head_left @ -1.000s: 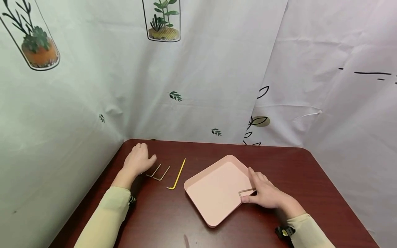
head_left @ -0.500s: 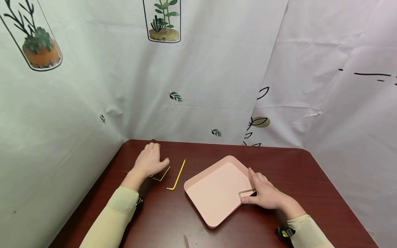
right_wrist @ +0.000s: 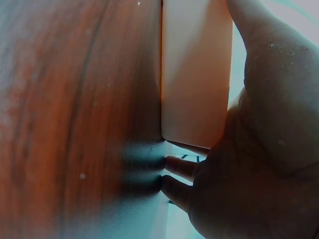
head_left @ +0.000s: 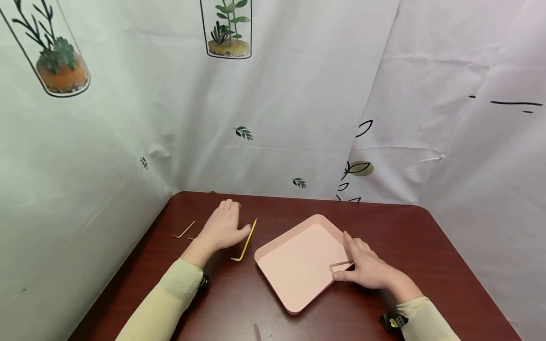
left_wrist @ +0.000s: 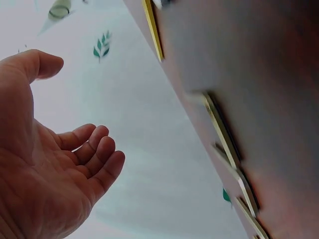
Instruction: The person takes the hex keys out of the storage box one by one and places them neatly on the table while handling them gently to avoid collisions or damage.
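My left hand [head_left: 222,228] hovers over the left part of the table, its fingers loosely bent with nothing in them; the left wrist view shows the bare palm [left_wrist: 45,169]. Beneath or beside it lie plain L-shaped hex keys, one [head_left: 186,229] in sight to its left and another mostly covered by the hand. A yellow hex key [head_left: 245,246] lies by the left thumb. At the pink tray [head_left: 294,270], my right hand [head_left: 367,265] grips the right side, thumb inside, fingers outside. Another plain hex key [head_left: 341,263] is beside that thumb, its far end hidden by the hand.
The dark red-brown table [head_left: 341,312] runs back to a hanging white cloth [head_left: 273,118] printed with plants. Cloth also closes in the left and right sides. The tray stands turned at an angle, right of the yellow key.
My left hand has moved right, from the far-left hex key across the others towards the yellow one, uncovering the leftmost key. The right hand and the tray have stayed put.
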The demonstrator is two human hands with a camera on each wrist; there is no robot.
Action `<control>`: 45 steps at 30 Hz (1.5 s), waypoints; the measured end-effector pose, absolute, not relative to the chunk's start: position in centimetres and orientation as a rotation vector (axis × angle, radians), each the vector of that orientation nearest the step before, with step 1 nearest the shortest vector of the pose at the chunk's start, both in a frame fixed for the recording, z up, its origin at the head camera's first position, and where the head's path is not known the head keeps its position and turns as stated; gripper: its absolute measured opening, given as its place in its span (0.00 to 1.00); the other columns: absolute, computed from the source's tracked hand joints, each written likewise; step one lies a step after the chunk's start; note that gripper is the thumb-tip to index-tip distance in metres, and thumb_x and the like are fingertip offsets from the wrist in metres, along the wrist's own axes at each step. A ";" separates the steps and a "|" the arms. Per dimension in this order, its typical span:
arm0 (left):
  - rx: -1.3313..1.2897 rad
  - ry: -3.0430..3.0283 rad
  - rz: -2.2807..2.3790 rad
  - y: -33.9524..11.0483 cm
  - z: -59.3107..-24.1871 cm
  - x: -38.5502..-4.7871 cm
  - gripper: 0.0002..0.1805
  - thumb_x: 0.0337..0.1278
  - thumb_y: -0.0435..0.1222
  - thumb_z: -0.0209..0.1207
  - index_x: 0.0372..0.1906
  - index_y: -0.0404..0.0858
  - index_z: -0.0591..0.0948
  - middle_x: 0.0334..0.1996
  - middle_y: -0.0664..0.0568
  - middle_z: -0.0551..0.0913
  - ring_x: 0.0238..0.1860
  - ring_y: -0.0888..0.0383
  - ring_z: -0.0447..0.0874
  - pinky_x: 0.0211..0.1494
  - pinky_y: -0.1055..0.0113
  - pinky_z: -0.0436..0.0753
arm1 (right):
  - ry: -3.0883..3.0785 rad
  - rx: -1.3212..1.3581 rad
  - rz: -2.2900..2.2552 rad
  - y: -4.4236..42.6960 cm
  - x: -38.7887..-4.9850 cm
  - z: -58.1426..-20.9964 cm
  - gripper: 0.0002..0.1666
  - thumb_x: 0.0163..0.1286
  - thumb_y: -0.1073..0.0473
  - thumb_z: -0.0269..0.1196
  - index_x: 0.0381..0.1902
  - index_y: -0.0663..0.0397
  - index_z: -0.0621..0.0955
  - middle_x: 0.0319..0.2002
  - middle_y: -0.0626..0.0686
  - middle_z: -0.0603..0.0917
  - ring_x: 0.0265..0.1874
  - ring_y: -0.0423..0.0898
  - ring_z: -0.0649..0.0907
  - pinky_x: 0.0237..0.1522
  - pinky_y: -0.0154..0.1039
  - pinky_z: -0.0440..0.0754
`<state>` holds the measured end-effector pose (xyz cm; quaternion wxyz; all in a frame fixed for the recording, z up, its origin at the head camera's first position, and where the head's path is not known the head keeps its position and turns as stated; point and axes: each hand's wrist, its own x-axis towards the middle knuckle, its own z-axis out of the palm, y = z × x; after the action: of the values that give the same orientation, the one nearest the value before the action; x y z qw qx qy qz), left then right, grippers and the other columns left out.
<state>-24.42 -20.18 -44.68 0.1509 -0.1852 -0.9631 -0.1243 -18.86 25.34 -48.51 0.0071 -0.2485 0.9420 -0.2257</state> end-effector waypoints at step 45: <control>-0.976 -2.755 -0.261 -12.1 -45.7 -21.8 0.24 0.55 0.51 0.67 0.45 0.36 0.77 0.39 0.50 0.72 0.43 0.49 0.72 0.52 0.55 0.77 | 2.939 -0.819 -0.710 25.3 -19.1 -48.6 0.81 0.60 0.28 0.81 0.85 0.77 0.53 0.69 0.70 0.74 0.70 0.70 0.74 0.69 0.69 0.73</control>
<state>-21.85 -12.10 -45.68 0.1034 -0.3309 -0.9338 -0.0884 -19.12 25.29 -48.56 0.0045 -0.2615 0.9382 -0.2266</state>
